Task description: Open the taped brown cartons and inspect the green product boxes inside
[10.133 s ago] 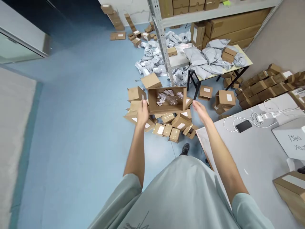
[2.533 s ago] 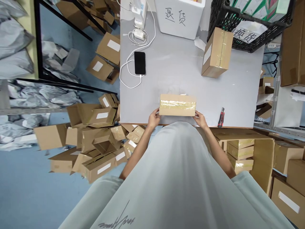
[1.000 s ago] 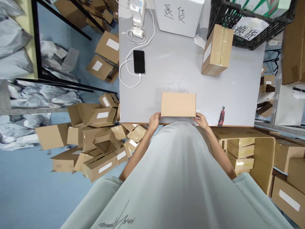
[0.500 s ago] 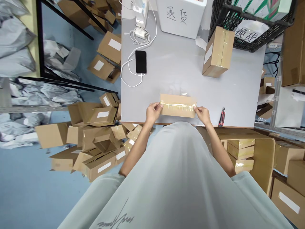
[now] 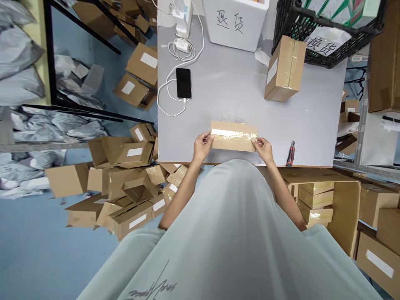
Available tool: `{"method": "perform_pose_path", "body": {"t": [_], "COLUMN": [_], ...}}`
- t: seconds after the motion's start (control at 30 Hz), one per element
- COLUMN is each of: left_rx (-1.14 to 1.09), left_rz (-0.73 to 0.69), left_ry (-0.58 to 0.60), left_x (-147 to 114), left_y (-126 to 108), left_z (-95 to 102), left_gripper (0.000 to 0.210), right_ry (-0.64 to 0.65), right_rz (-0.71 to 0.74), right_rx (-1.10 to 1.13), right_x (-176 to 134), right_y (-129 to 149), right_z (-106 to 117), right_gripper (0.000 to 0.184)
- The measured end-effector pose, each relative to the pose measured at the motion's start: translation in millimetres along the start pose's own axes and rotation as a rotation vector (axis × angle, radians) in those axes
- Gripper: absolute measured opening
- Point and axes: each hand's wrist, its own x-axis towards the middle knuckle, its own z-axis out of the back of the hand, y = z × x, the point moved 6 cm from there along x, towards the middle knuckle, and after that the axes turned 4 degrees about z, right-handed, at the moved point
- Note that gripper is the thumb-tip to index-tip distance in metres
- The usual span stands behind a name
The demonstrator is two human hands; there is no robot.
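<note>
A small flat cardboard box (image 5: pixel 233 143) with shiny clear tape along its top is held near the front edge of the grey table (image 5: pixel 231 96). Its left end is pinched between the thumb and fingers of my left hand (image 5: pixel 202 146). At the opposite end, my right hand (image 5: pixel 263 149) grips the near right corner, thumb on the taped face. The underside of the box is hidden. To the right of my right hand lies a red and black utility knife (image 5: pixel 291 153).
A taller taped carton (image 5: pixel 286 68) stands at the back right, by a black crate (image 5: pixel 328 62). Behind is a white bin (image 5: pixel 236 35). A phone (image 5: pixel 183 83) on a white cable lies left. Opened cartons (image 5: pixel 134 187) crowd the floor at left; a large box (image 5: pixel 343 212) holds smaller ones.
The box is tilted slightly differently, so the tape's glare has shifted. My right hand has moved a little left and down toward the box's near corner. Both hands still hold it.
</note>
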Motion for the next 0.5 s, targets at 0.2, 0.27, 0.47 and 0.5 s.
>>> {"method": "perform_pose_path", "body": {"t": [0.2, 0.27, 0.47, 0.5], "left_rx": [-0.034, -0.029, -0.026, -0.027], "left_rz": [0.012, 0.01, 0.013, 0.014], "left_ry": [0.044, 0.041, 0.031, 0.028], "left_x": [0.5, 3.6, 13.1, 13.5], "left_y": [-6.0, -8.2, -12.8, -13.1], "left_z": [-3.9, -4.3, -6.1, -6.4], "left_gripper": [0.056, 0.056, 0.048, 0.047], "right_ry": [-0.015, -0.013, 0.003, 0.008], "right_rz": [0.006, 0.017, 0.036, 0.038], "right_rx": [0.055, 0.062, 0.094, 0.101], "right_x": [6.6, 11.5, 20.2, 20.6], "right_y": [-2.8, -2.0, 1.1, 1.4], "right_z": [-1.9, -1.1, -0.6, -1.1], "right_gripper": [0.079, 0.077, 0.072, 0.072]}}
